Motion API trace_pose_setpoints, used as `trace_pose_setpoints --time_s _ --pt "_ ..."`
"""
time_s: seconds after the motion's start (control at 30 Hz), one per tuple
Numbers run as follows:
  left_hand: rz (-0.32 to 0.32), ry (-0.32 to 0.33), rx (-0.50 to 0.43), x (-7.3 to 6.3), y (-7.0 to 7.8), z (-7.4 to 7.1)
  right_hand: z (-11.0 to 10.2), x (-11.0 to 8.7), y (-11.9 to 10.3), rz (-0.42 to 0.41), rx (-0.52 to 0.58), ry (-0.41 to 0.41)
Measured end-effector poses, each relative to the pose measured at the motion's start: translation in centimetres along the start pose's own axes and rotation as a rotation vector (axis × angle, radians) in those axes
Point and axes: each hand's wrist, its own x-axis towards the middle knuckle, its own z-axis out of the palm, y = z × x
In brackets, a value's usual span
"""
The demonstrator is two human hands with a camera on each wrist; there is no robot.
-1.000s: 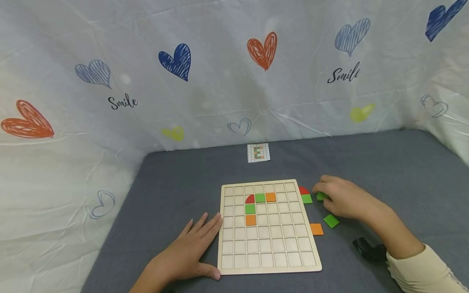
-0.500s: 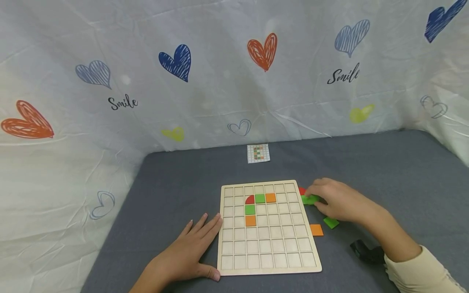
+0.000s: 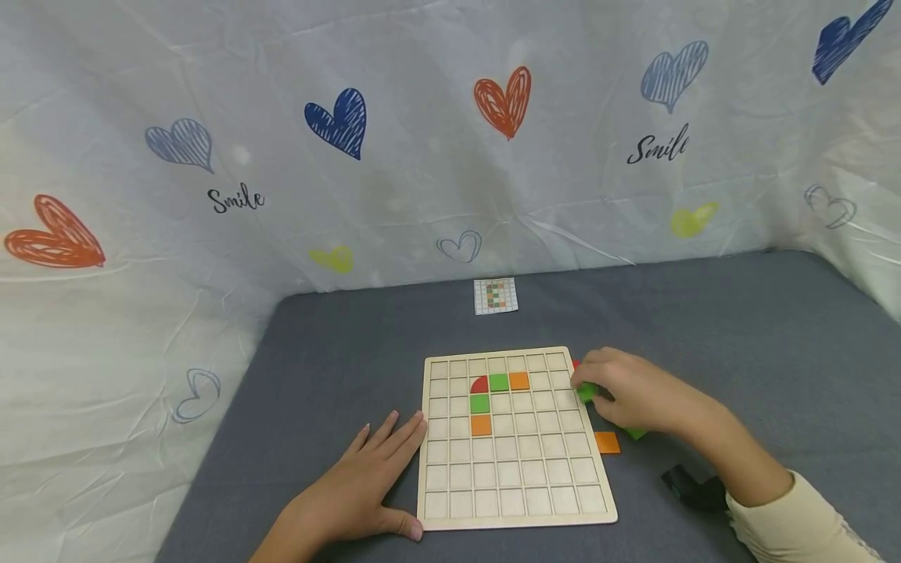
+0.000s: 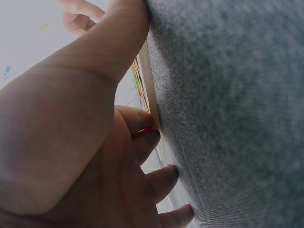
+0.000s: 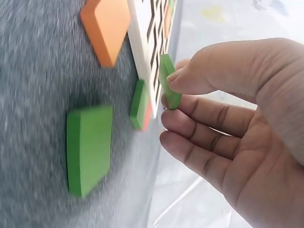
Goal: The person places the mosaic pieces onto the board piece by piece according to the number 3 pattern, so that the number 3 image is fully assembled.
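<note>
A wooden grid board (image 3: 517,469) lies on the grey cloth, holding a red quarter-round tile (image 3: 479,385), green tiles (image 3: 479,404) and orange tiles (image 3: 481,425) in its upper cells. My left hand (image 3: 362,481) rests flat with fingers spread, fingertips and thumb against the board's left edge. At the right edge, my right hand (image 3: 637,391) pinches a green square tile (image 5: 170,83) between thumb and fingers, just above the surface. Below that hand, another green tile (image 5: 90,147) lies loose on the cloth. Partly under the fingers, a further green tile (image 5: 138,104) and a red piece (image 5: 147,115) touch the board's edge.
An orange tile (image 3: 608,442) lies against the board's right edge. A small printed pattern card (image 3: 496,296) sits at the back of the table. Behind it hangs a white sheet (image 3: 408,195) with hearts. A black strap piece (image 3: 693,486) is at the right wrist.
My right hand has picked up the green tile from the cloth and carried it left to the board's right edge. The left hand has stayed put.
</note>
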Motion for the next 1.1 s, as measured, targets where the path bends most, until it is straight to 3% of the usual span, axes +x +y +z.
trace_pose_setpoints --time_s 0.47,0.83,1.1 --pt "0.034 0.023 0.000 0.0 -0.2 0.2 1.3 1.7 -1.7 -0.077 0.009 -0.006" --pt "0.020 0.011 0.004 0.0 -0.2 0.3 2.3 3.1 -2.9 -0.146 0.022 0.001" --pt "0.028 0.021 -0.007 0.0 -0.2 0.1 3.1 4.0 -4.0 -0.134 0.023 -0.038"
